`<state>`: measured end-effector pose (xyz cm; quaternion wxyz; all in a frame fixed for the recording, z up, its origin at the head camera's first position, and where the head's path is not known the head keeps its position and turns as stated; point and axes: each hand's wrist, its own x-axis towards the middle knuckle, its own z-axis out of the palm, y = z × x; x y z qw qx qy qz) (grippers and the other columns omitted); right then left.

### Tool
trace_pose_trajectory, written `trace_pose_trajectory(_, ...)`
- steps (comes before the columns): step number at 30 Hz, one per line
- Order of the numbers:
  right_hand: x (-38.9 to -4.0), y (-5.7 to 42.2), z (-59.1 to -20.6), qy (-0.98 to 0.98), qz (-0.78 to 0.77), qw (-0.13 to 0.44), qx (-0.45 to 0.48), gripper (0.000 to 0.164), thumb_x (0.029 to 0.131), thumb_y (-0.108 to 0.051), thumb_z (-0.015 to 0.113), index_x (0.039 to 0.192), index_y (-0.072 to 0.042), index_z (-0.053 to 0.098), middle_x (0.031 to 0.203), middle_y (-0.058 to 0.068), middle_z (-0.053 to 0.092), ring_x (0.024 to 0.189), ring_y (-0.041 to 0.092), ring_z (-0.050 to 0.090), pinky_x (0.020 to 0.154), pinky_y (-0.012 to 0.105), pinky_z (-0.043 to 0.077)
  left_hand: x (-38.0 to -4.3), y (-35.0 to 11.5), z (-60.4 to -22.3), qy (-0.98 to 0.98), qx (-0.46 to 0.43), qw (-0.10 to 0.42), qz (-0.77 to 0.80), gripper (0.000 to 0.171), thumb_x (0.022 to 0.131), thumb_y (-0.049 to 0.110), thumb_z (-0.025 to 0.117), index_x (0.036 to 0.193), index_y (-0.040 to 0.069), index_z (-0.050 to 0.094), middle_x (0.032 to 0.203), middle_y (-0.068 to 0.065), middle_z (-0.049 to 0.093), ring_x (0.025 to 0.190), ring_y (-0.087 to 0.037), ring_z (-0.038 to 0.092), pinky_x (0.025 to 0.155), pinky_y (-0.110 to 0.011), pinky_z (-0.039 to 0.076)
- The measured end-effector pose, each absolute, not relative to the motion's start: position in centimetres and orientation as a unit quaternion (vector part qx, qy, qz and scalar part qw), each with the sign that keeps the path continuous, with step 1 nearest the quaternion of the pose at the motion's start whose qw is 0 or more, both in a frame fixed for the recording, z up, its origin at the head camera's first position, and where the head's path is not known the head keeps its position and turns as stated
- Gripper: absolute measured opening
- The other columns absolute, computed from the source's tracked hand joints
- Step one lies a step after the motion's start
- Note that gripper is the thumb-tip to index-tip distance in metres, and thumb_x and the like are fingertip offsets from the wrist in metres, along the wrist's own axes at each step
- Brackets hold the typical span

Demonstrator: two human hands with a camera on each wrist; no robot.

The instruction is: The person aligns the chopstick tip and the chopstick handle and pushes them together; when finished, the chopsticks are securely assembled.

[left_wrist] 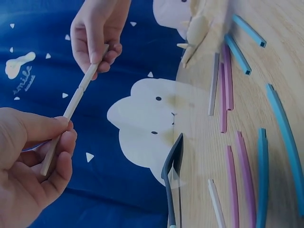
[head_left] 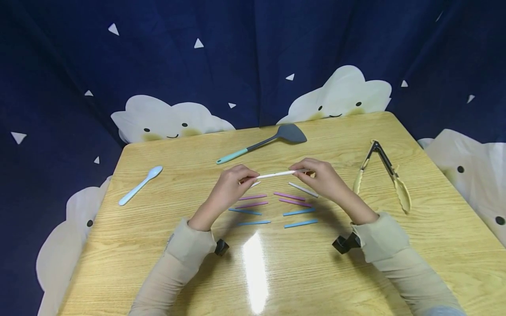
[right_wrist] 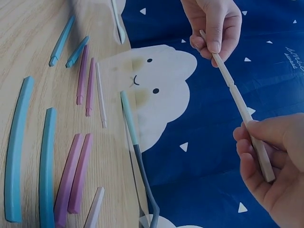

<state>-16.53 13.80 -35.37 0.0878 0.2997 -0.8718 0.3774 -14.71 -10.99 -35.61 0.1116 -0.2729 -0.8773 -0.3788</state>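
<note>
My left hand and right hand hold a slim white stick level above the table, one hand pinching each end part. A seam near its middle, plain in the left wrist view, shows two pieces meeting end to end in line. Thumb and curled fingers grip it on both sides. Below the hands lie a loose white stick on the right and another white stick on the left, partly covered in the head view. Nearer me, pink sticks and blue sticks lie in two columns.
Behind the hands lies a grey turner with a mint handle. A pale blue spoon is at the left, spread tongs at the right. The wooden table ends at a dark blue curtain printed with clouds.
</note>
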Motion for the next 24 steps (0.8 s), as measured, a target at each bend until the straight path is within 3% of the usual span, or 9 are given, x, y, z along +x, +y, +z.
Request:
trace_pose_trajectory(9,-16.33,13.82,-35.25,-0.854,0.380,0.155,0.319,0.012,0.078,0.002,0.065,0.087,-0.005,0.069,0.083,0.004,0.066,0.067,0.010,0.055,0.057,0.022,0.045,-14.58,-10.53,-35.72,-0.866,-0.284,0.138,-0.389,0.008,0.081,0.004,0.065,0.087,0.003,0.069,0.079,-0.004,0.062,0.065,-0.011,0.054,0.058,-0.019,0.045)
trace_pose_trajectory(24,-15.78,13.21,-35.40,-0.839,0.414,0.154,0.316,0.006,0.079,0.001,0.064,0.084,-0.003,0.067,0.079,0.007,0.063,0.068,0.010,0.055,0.059,0.020,0.045,-13.97,-10.46,-36.01,-0.847,-0.294,0.156,-0.415,0.007,0.080,-0.002,0.063,0.086,-0.001,0.068,0.077,-0.006,0.060,0.063,-0.011,0.053,0.057,-0.019,0.045)
